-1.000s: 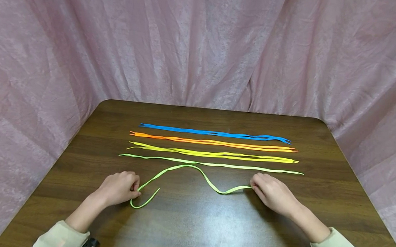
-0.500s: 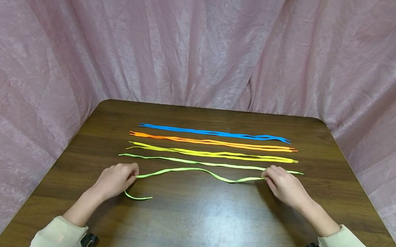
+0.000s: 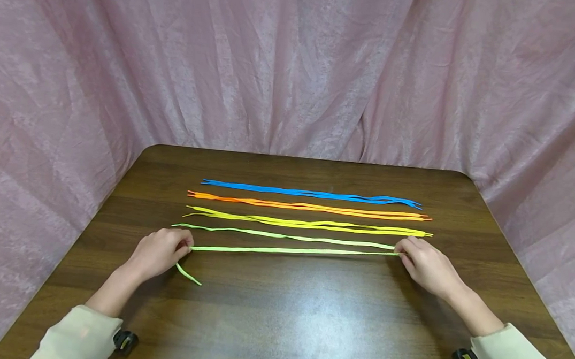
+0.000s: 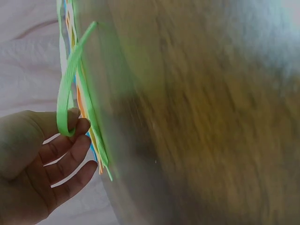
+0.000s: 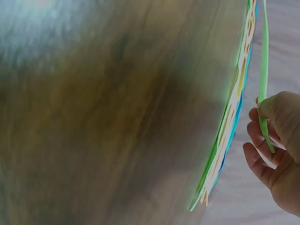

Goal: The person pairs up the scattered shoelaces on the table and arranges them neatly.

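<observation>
A flat light-green shoelace [image 3: 284,250] stretches straight between my two hands, nearest to me of all the laces. My left hand [image 3: 158,253] pinches it between thumb and forefinger, and a loose tail hangs down from there; in the left wrist view the green shoelace [image 4: 65,93] loops over the fingertips. Close to its other end, my right hand [image 3: 427,265] pinches it, and a short tip of the shoelace [image 5: 265,126] pokes out past the thumb in the right wrist view. Just beyond lies a second light-green shoelace [image 3: 314,239], its right end hidden by my right hand.
Farther back, yellow shoelaces [image 3: 285,221], orange shoelaces [image 3: 286,204] and blue shoelaces [image 3: 287,191] lie in roughly parallel rows. They rest on a brown wooden table [image 3: 281,313], which reflects light near the front. A pink curtain [image 3: 292,67] hangs behind and at both sides.
My hands have moved apart and away from me. The held green shoelace went from wavy to straight, and its loose tail at the left has grown shorter and swung downward.
</observation>
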